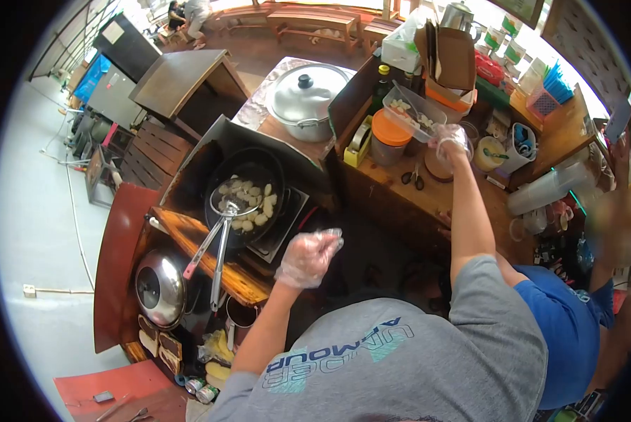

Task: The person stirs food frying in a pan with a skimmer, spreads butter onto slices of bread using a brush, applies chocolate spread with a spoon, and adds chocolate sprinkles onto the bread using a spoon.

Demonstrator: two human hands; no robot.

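Note:
My left hand [307, 259], in a clear plastic glove, is closed to the right of the stove, with nothing visible in its fingers. Just beyond it a black pan [220, 172] holds several pale, rounded pieces [241, 190]. A metal skimmer [232, 207] rests in the pan, its long handles leaning over the wooden edge. My right hand [450, 143], gloved too, is stretched out over the counter. It grips the near right end of a clear plastic container [394, 105] with whitish pieces inside; the fingertips are partly hidden.
An orange-lidded tub [390, 128], scissors [414, 177] and a bowl of yellowish mixture [489, 153] stand on the counter. A large lidded pot [307, 102] is behind the stove. Close at my right is another person in a blue shirt [569, 330]. A metal lid [159, 288] leans at lower left.

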